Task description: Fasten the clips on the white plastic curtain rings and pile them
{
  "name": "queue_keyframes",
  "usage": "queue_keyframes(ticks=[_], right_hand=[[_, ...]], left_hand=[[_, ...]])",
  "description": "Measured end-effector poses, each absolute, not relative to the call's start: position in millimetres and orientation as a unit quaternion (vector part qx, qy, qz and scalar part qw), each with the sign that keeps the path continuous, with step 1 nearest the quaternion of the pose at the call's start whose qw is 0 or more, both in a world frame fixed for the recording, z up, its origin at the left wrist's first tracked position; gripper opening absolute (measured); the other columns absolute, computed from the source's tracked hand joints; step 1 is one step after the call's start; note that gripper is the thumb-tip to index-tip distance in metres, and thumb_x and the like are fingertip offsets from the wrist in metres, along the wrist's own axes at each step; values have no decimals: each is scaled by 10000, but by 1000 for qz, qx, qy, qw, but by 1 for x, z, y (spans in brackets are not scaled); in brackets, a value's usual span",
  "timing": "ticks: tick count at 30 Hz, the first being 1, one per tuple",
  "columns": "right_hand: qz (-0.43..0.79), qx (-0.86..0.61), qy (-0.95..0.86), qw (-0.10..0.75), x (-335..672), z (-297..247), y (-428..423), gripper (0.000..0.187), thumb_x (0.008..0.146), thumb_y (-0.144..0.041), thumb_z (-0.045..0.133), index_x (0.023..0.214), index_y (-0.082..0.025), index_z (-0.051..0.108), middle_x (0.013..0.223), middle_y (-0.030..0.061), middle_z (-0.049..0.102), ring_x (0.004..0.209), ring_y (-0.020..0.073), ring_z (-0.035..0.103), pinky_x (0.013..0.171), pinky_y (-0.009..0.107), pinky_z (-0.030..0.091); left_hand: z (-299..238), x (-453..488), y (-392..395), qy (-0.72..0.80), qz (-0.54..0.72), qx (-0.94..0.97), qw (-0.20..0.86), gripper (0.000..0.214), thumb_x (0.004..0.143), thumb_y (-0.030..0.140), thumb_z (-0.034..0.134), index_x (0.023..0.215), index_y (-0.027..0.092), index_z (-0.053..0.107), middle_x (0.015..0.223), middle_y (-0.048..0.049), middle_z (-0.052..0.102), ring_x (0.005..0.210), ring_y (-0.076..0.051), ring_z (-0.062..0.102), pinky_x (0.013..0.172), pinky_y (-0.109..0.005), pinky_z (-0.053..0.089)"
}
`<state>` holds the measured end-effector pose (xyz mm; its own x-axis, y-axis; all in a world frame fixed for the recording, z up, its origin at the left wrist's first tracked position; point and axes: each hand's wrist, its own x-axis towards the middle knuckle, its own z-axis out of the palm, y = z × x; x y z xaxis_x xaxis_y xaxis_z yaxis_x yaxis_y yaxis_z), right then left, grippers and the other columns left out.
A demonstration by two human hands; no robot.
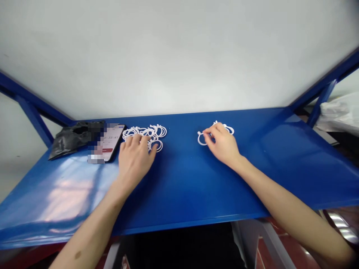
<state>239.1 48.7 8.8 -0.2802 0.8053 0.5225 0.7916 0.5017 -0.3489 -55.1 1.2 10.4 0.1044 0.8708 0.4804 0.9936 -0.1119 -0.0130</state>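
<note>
Tabletop [179, 183]: blue, glossy; rear edge along the wall, front edge crossed by both forearms. A broad span of blue surface lies between the two hands; another runs from the right hand to the right edge, and a third from the hands to the front edge.

Left hand [135, 154]: over the near side of a cluster of white rings [158, 131], left of centre toward the rear; thumb apart from fingers; cannot tell whether its grip holds a ring.

Right hand [223, 144]: narrow grip, thumb and forefinger pinching one knobbed white ring [199, 139]; further white rings [231, 130] just behind it.

Phone [111, 142]: screen lit, beside the cluster, partly blurred.

Black plastic bag [66, 142]: crumpled, left of phone.

Surface finish: pale reflections at left.

Room: pale wall [179, 56]; blue bars [35, 117] at both sides; white plastic bag [343, 112] beyond right edge; reddish floor [293, 244] below.
</note>
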Motion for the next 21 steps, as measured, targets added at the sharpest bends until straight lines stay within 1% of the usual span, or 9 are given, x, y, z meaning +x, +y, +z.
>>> queue_keyframes(ticks=[3,5,7,11,16,21], right_hand=[[-8,-588,-730,349,269,11,72,189,953,-290,543,1001,-201,704,1024,96,675,833,226,662,728,373,525],[-2,-626,-694,355,285,10,85,205,920,-257,556,1057,-195,695,995,88,694,819,228,656,775,394,522],[12,-649,-670,359,296,7,94,220,898,-236,561,1069,-182,688,967,87,709,819,233,651,803,403,516],[33,-671,-657,341,303,0,103,167,885,-228,574,990,-179,694,971,99,717,859,246,639,830,406,502],[17,-675,-657,335,306,-5,105,155,890,-277,587,947,-186,699,974,103,706,870,253,597,854,424,467],[2,-668,-663,338,307,-6,106,178,891,-313,576,922,-190,699,962,117,694,892,272,570,880,448,446]], left_hand=[[11,-67,4,-633,-146,-744,158,223,957,343,518,887,196,670,934,-149,695,964,-358,595,768,-449,423],[11,-67,3,-622,-145,-756,145,225,963,323,500,850,207,657,909,-131,704,945,-344,593,754,-436,413],[13,-63,1,-617,-148,-759,143,208,965,318,507,851,211,645,921,-116,715,934,-334,595,738,-422,397],[19,-55,-3,-628,-156,-751,131,182,971,322,528,839,222,604,894,-77,728,905,-317,605,718,-400,374],[26,-54,-5,-657,-200,-724,67,167,977,331,515,858,224,563,839,-50,718,851,-286,617,724,-388,384],[33,-51,-6,-662,-240,-709,32,158,962,329,520,851,226,567,812,-35,698,767,-248,616,690,-368,389]])
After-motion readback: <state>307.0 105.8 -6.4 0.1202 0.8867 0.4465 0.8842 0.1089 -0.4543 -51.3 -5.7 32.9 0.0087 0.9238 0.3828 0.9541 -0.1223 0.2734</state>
